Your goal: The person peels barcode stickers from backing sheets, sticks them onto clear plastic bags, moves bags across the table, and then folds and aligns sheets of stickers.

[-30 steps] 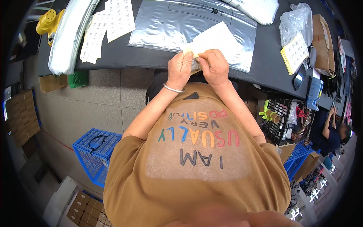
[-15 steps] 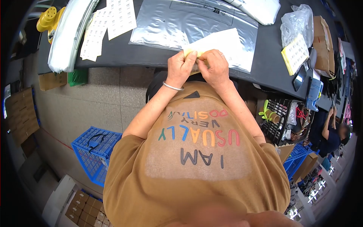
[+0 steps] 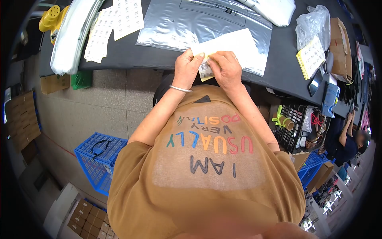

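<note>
A sheet of barcode labels (image 3: 205, 70) with yellowish backing is held at the table's front edge, a printed corner hanging down between my hands. My left hand (image 3: 186, 71), with a silver bracelet at the wrist, pinches its left side between thumb and fingers. Close beside it, my right hand (image 3: 228, 71), wearing a ring, has thumb and fingers pressed together on the sheet's upper part. Whether a single label sits in those fingertips is hidden. White paper (image 3: 240, 46) spreads behind the hands, over a large clear plastic bag (image 3: 169, 30) lying flat on the dark table (image 3: 131, 59).
More label sheets (image 3: 128, 18) lie at the left, beside a stack of plastic bags (image 3: 73, 40). On the right are yellow-backed labels (image 3: 310, 57), a phone (image 3: 315, 82) and a cardboard box (image 3: 340, 49). A black crate (image 3: 288, 129) and blue crate (image 3: 95, 159) flank me. Another person (image 3: 346, 137) works far right.
The label sheet has tilted or folded so its barcode-printed corner now shows below my fingers. Both hands have shifted slightly, still pinching.
</note>
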The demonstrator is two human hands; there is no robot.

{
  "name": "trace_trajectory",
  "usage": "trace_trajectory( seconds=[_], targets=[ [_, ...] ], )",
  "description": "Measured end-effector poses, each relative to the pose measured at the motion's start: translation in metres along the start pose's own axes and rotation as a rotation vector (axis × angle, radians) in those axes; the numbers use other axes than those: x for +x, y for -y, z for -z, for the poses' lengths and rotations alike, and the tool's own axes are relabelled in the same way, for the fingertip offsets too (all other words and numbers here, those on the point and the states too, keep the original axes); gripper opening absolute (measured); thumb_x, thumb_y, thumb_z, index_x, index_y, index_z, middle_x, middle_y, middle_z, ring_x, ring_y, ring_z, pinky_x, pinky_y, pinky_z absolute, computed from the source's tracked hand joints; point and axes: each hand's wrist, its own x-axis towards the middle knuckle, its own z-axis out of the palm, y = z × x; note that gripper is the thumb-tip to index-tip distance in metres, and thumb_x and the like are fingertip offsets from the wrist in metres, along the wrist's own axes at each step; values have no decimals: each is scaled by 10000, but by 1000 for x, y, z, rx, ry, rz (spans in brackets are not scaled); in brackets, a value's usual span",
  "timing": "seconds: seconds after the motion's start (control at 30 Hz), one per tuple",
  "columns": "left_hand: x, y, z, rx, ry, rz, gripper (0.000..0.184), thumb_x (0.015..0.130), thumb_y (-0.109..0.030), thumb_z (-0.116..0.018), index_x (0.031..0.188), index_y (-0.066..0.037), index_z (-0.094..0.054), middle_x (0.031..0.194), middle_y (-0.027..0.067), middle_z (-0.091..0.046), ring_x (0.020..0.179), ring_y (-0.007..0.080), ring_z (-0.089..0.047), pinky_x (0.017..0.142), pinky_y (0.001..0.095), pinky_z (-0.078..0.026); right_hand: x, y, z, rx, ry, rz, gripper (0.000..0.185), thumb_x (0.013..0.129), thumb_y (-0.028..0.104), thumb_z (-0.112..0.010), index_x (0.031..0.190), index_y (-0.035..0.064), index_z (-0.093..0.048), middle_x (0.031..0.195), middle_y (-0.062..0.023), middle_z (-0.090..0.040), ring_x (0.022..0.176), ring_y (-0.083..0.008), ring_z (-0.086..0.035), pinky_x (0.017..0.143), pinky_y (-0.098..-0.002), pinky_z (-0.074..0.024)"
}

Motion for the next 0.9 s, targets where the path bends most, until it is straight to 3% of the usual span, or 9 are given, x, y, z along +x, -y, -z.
trace_trajectory(
  seconds=[0.5,0.57,0.67,0.9],
  targets=[
    [-3,-5,-5,103,-76,-10,179,929,-141,-569,968,25,-621,894,17,-644,808,56,-545,720,225,-450,-3,0,-4,-3,24,114,152,679,29,-731,778,49,-618,776,-69,-609,758,-262,-592,686,-362,-472],
    [-5,-10,-7,285,-147,-125,171,876,-148,-599,867,22,-593,724,89,-628,673,91,-544,612,295,-463,-1,1,-1,0,51,111,156,676,32,-732,772,47,-610,770,-71,-605,755,-262,-591,688,-365,-469],
    [-7,-12,-4,390,-122,-165,190,862,-148,-608,797,21,-552,650,138,-574,585,134,-519,555,317,-445,0,3,1,9,93,112,157,676,38,-724,764,54,-595,759,-70,-584,748,-260,-579,703,-370,-463],
    [-9,-24,-6,538,-117,-236,233,846,-157,-618,737,12,-501,603,177,-523,502,222,-432,512,337,-420,-3,4,1,45,167,109,132,676,40,-694,721,53,-571,751,-78,-563,727,-272,-563,709,-377,-457]
  ],
)
